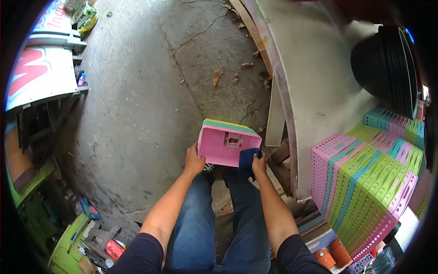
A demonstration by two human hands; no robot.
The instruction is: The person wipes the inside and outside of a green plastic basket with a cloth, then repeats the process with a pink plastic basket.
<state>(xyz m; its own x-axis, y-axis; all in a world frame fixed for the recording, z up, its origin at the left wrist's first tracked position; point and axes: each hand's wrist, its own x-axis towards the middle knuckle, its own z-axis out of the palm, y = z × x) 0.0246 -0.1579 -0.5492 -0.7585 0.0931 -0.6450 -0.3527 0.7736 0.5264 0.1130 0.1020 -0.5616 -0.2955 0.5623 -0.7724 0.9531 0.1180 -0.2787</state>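
Note:
A small stack of plastic baskets (214,146), pink on top with green and yellow ones beneath, is held out in front of my legs. A printed label (233,139) lies on the inside of the pink basket. My left hand (195,160) grips the stack's left side, its fingers partly hidden behind the wall. My right hand (259,164) is closed on a dark blue cloth (247,160), which it presses against the right corner of the pink basket.
On the pale ledge (303,109) to the right stand stacked pink, green and blue baskets (360,182) and black tubs (383,68). Orange pots (331,259) sit lower right. Dry leaves (217,76) lie on the cracked concrete floor (127,100). A banner-covered stand (43,73) is at left.

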